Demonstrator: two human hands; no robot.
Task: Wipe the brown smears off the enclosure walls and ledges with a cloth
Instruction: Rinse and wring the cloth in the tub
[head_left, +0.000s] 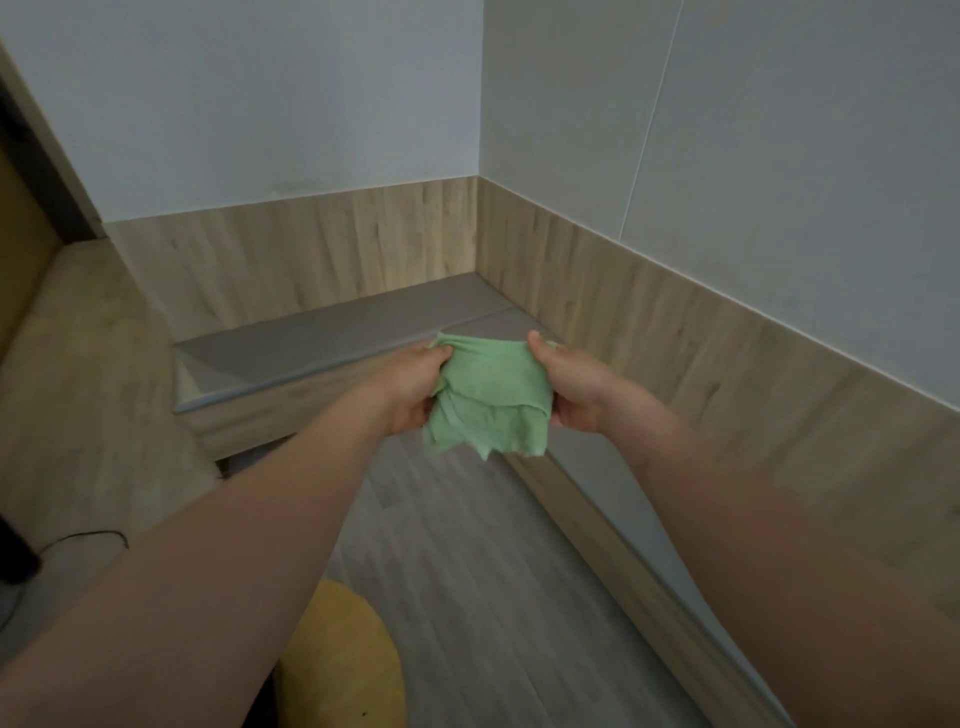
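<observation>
White walls (260, 104) and wood panelling (311, 244) wrap the corner above the grey ledge (332, 338). Yellow stool (343, 660) sits well short of that ledge. Out over the ledge's front edge, the green cloth (493, 400) is bunched up, left hand (415, 387) and right hand (569, 387) each gripping a side, fingers curled into it.

Fingers (540, 349) partly hidden behind cloth (493, 395), yellow stool (343, 660) cut off below
</observation>
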